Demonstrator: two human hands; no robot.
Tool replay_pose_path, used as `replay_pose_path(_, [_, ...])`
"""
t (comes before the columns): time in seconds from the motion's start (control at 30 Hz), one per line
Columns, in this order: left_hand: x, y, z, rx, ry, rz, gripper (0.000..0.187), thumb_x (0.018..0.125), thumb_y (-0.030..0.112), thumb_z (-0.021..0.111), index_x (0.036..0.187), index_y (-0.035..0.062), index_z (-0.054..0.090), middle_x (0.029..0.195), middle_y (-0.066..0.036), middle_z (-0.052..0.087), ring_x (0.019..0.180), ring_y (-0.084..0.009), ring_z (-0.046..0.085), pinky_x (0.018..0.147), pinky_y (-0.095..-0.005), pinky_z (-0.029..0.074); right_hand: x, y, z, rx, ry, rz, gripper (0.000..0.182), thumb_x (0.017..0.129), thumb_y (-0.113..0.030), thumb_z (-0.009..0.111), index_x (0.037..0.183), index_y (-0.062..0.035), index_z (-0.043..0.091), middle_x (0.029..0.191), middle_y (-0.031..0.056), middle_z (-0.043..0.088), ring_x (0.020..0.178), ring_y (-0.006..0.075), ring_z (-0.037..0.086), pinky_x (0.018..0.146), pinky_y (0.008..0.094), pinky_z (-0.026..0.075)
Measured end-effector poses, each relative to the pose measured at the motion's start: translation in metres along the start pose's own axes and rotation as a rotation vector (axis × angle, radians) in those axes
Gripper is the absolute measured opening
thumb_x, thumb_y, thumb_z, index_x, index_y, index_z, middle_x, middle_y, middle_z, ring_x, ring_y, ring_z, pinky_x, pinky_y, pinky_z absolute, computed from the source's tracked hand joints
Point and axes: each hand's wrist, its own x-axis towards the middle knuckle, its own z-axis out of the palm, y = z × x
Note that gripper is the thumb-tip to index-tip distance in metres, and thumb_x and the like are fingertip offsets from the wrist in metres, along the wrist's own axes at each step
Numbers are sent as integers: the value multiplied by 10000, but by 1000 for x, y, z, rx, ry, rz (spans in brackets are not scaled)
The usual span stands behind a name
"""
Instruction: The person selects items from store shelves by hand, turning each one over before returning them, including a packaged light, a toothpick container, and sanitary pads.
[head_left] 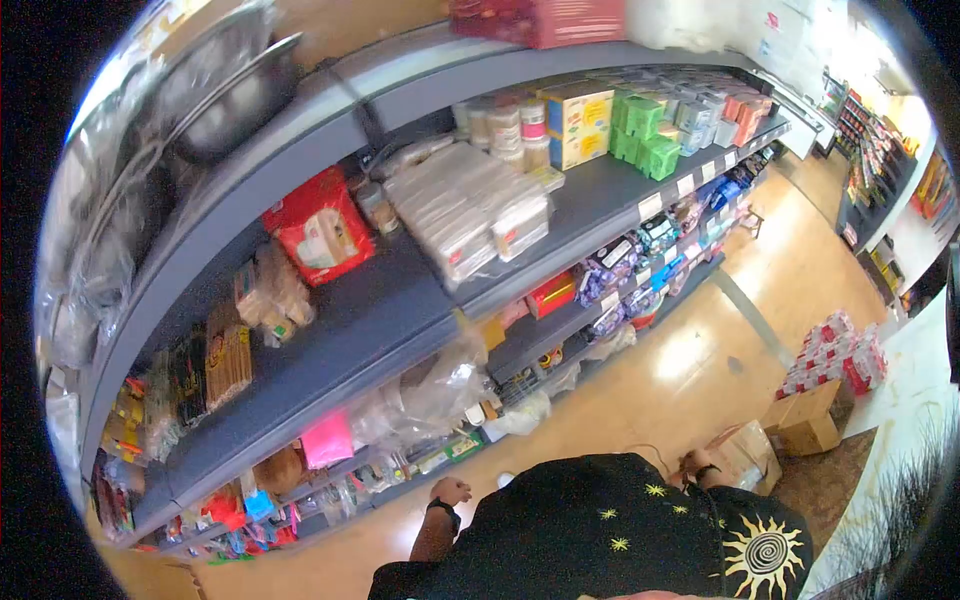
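My left hand [451, 490] hangs low beside my black shirt, a dark band on its wrist. Its fingers are loosely curled with nothing visible in them. It is nearest to the lower shelves, where a large clear plastic wrap [440, 385] bulges over the edge. On the other side of my body, my right hand [695, 463], also with a dark wristband, overlaps the edge of a cardboard box [745, 455] on the floor. The fingers of that hand are small and mostly hidden, so I cannot tell whether they hold anything.
A long grey shelf [370, 325] carries a red packet [318, 225], stacked white packs [460, 200], a yellow-and-blue box [580, 125] and green boxes [645, 135]. Metal bowls [235, 105] sit above. Pink-and-white packs [830, 355] stand beyond an open carton [805, 418] in the aisle.
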Motion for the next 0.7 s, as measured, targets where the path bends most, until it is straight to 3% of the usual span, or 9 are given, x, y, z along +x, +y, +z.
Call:
replay_pose_path(0.1, [22,-6,28,-198,-161,107,251,828,323,777,901,87,821,867,-61,790,756,-153,756,767,-323,593,-6,38,20,269,105,107,307,931,-253,573,973,10,726,840,160,741,784,328,714,693,422,581])
replay_pose_path(0.13, [17,-1,39,-10,-99,88,241,822,321,782,913,101,824,900,-78,787,800,-188,754,790,-351,591,-2,55,36,284,113,103,307,931,-253,573,973,10,726,840,160,741,784,328,714,693,422,581])
replay_pose_path(0.23, [-31,68,71,644,29,-118,227,803,312,798,949,142,831,998,-127,780,930,-295,751,859,-432,586,21,100,74,998,349,199,377,948,-291,524,927,48,687,805,195,713,736,338,699,680,457,584])
replay_pose_path(0.3, [-24,68,89,533,-42,-71,254,807,320,795,982,137,820,1013,-135,776,949,-300,744,860,-438,583,20,121,81,1248,325,242,388,945,-313,519,858,40,654,707,201,652,665,389,666,627,527,563])
replay_pose_path(0.4, [-6,81,114,475,-128,9,298,812,332,791,1031,131,803,1037,-146,769,978,-308,734,862,-445,579,-15,132,52,1510,97,458,371,962,-303,498,991,34,652,825,216,662,691,405,659,649,540,560])
replay_pose_path(0.53, [20,129,124,484,-151,122,358,818,347,785,1097,123,780,1069,-162,760,1017,-319,720,864,-456,574,-50,137,12,1711,5,556,405,985,-289,471,1168,25,649,981,236,676,726,426,649,677,557,557])
replay_pose_path(0.63, [34,180,125,510,-49,262,404,823,359,781,1146,117,763,1092,-173,753,1046,-327,710,866,-463,570,-25,155,24,1695,171,626,434,994,-309,481,1208,29,650,1049,269,697,725,419,666,735,552,577])
replay_pose_path(0.67, [13,236,119,436,-174,35,421,908,343,685,1223,66,717,1139,-196,737,1012,-301,723,824,-455,579,-20,156,22,1640,113,585,433,1001,-310,506,1223,32,652,1051,264,705,856,409,673,788,536,577])
replay_pose_path(0.7, [30,253,120,395,-192,12,422,917,316,669,1250,57,692,1139,-197,736,995,-302,727,823,-452,584,-13,163,23,1614,91,570,433,1004,-310,519,1230,33,653,1052,261,709,922,404,676,814,528,577])
